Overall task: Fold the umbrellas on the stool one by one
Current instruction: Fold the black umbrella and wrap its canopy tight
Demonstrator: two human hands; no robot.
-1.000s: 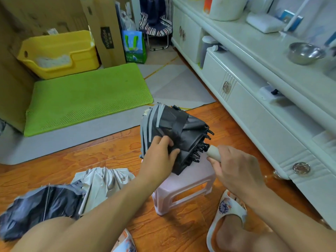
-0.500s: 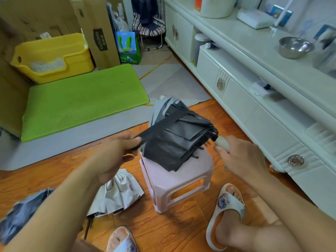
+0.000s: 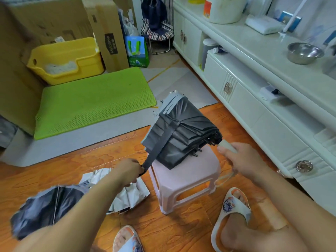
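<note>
Since half a second ago, left hand (image 3: pixel 130 170) has pulled the strap (image 3: pixel 156 151) down-left, pinching its end taut. Right hand (image 3: pixel 241 160) grips the handle (image 3: pixel 226 145). Between them, the black umbrella (image 3: pixel 183 131) lies on the pink stool (image 3: pixel 187 179).

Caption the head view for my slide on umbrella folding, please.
Left hand pulls the strap of the dark umbrella on the pink stool; right hand grips its handle.

— What sits by the cardboard boxes (image 3: pixel 54 20)?
— A yellow bin (image 3: pixel 67 60), with a green mat (image 3: pixel 94 104) on the floor before it.
— And on the white cabinet (image 3: pixel 254 99)?
— A steel bowl (image 3: pixel 305 53) and a white pot (image 3: pixel 225 9).
</note>
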